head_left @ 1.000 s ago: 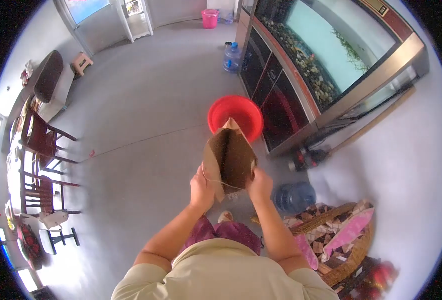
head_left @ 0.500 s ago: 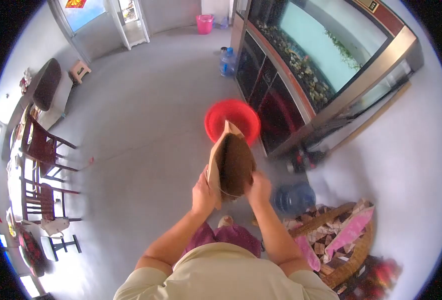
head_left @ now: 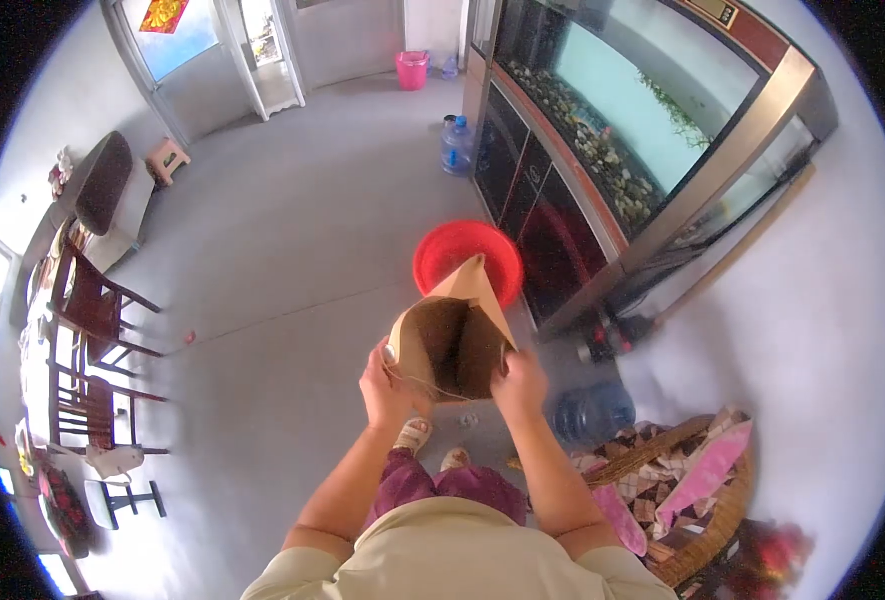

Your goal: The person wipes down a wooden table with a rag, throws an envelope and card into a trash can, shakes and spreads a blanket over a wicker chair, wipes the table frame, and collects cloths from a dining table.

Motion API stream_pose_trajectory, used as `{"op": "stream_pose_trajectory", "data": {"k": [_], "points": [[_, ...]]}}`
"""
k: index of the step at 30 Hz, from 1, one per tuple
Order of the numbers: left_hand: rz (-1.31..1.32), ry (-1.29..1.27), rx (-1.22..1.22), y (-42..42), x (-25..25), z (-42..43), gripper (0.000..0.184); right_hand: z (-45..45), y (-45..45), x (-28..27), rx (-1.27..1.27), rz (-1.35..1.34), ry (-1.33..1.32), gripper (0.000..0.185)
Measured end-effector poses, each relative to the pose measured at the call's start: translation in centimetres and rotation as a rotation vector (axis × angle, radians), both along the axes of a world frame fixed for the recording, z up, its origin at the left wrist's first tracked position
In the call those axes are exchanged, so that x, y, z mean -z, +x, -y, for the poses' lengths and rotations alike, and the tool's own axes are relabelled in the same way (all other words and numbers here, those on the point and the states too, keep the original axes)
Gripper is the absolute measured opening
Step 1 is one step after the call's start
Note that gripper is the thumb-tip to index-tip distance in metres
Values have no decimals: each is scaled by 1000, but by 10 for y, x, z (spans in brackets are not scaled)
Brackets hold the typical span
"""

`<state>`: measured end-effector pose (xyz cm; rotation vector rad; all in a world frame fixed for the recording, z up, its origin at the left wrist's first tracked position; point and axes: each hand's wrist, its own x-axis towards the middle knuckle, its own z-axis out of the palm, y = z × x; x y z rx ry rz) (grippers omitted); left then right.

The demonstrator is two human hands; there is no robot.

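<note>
A brown kraft paper envelope (head_left: pixel 420 347) is held up in front of my body, its mouth spread wide toward me and its dark inside showing. On its left edge sits a pale round button, and a thin string hangs across the mouth. My left hand (head_left: pixel 384 388) grips the left edge near that button. At the right edge, my right hand (head_left: pixel 521 384) pinches the paper, slightly blurred. Beyond the envelope, a red basin (head_left: pixel 448 240) stands on the floor, partly covered by the envelope's pointed far corner. Whether anything lies in the envelope, I cannot tell.
A fish tank on a dark cabinet (head_left: pixel 558 245) runs along the right. Near my right arm are a large water bottle (head_left: pixel 595 412) and a wicker chair (head_left: pixel 728 505) with a patterned cushion. Wooden chairs (head_left: pixel 93 305) line the left. A pink bucket (head_left: pixel 413 70) stands far back.
The envelope's mouth has spread wider, and its far corner has swung to the right. My left hand has moved left, away from my right hand. My left foot now shows below.
</note>
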<state>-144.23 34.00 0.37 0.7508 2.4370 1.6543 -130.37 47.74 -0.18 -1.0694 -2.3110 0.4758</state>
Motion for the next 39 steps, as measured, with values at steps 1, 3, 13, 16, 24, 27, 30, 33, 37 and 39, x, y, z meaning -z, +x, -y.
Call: {"op": "stream_pose_trajectory", "data": {"k": [1,3,13,16,24,27,30,33,37,39], "points": [[36,14,-26,-1,1,0,45,2,0,-2,6,16,14,12],[-9,38,-67,-1,6,0,44,4,-1,-3,12,18,22,12],[-127,23,-4,-7,-19,10,43,-30,-5,7,-34,-93,60,16],[-136,53,14,-29,-23,11,40,-50,-6,5,-63,-95,46,13],[55,-178,61,-151,-29,38,28,-71,-56,-16,-491,73,-96,8],[191,-331,141,-200,-38,46,28,-69,-92,-13,-504,143,-186,9],[172,-313,141,-238,-45,52,24,-68,-126,-3,-515,200,-257,26],[249,-353,120,-270,-61,57,24,-63,-163,3,-554,209,-218,29],[519,-129,500,-303,-77,71,38,-35,-211,-25,-522,119,-380,18],[731,77,784,-312,-85,83,55,-26,-232,-33,-492,137,-522,21]]}}
